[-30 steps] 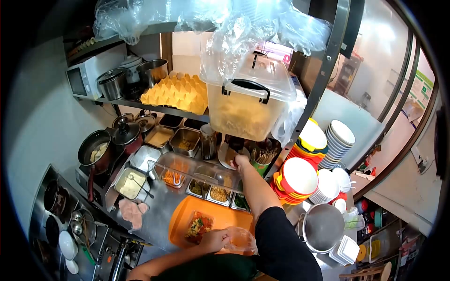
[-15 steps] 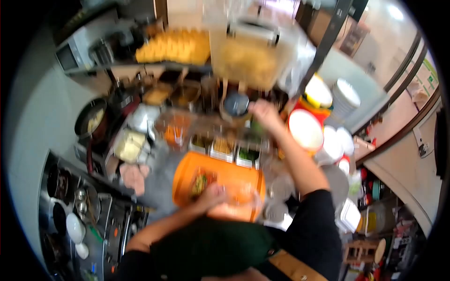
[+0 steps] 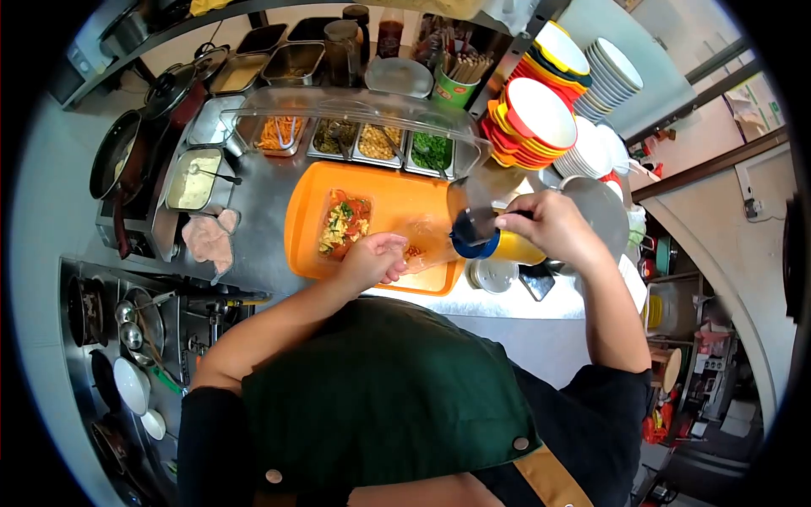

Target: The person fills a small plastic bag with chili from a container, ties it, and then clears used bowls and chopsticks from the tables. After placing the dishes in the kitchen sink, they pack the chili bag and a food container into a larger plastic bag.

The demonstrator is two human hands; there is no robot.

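Over the orange tray (image 3: 397, 190) I held one yellow bottle (image 3: 509, 248) tipped toward one clear bag (image 3: 420, 241). My right hand (image 3: 549, 226) had its fingers closed round the bottle, and my left hand (image 3: 372, 260) pinched the bag. I judged I was filling it; next I needed a steady squeeze. One filled tub (image 3: 345, 224) sat beside it, with four topping pans (image 3: 378, 142) beyond.
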